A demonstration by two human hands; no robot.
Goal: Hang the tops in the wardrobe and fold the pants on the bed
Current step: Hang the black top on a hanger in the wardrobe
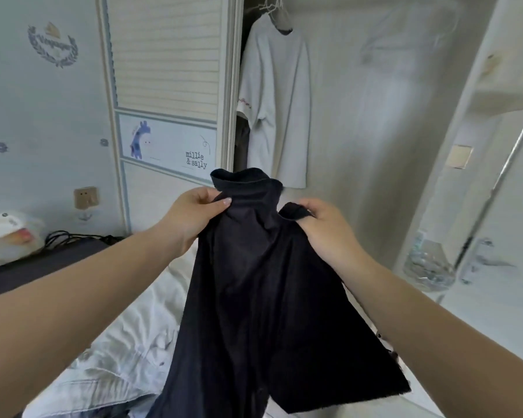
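While both my left hand and right hand pinch the dark pants by the waistband, folding awaits; next, lower onto bed at 6 o'clock.

Single head-worn view, facing forward and down, close over bed, toward wardrobe

Both arms stretched forward, left hand and right hand raised side by side, fingers curled, pinching cloth.
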